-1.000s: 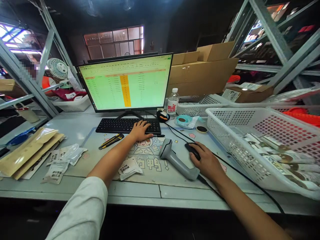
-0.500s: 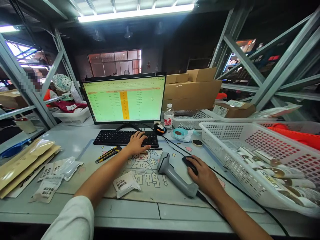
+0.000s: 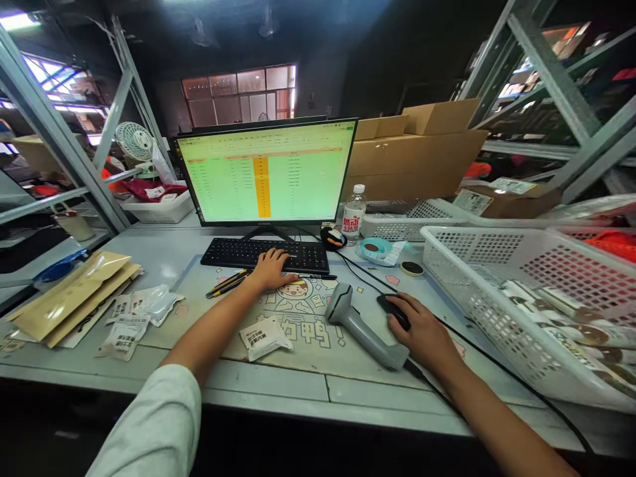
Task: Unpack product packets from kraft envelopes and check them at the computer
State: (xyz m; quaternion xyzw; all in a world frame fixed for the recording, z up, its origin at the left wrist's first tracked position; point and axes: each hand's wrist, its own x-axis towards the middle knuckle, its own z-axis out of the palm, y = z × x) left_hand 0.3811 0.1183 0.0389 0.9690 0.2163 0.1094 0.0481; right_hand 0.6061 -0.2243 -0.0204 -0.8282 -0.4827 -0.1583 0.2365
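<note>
My left hand [image 3: 271, 268] rests on the front edge of a black keyboard [image 3: 263, 254], fingers curled loosely over the keys. My right hand [image 3: 422, 331] lies cupped over a black mouse [image 3: 392, 309] on a printed desk mat [image 3: 298, 318]. A grey barcode scanner [image 3: 360, 324] lies on the mat just left of the right hand. Behind the keyboard a monitor [image 3: 268, 172] shows a green spreadsheet with an orange column. A small white packet [image 3: 263, 336] lies on the mat between my forearms.
A white plastic basket [image 3: 527, 298] with packaged items fills the right side. Cardboard boxes [image 3: 417, 152], a water bottle [image 3: 353, 213] and a tape roll [image 3: 377, 248] stand behind. A utility knife [image 3: 226, 283], loose packets [image 3: 139, 315] and brown envelopes [image 3: 69, 298] lie left. Metal shelf frames flank the desk.
My left hand has slid a little leftward along the keyboard's front edge. The right hand stays on the mouse. The head view has shifted slightly.
</note>
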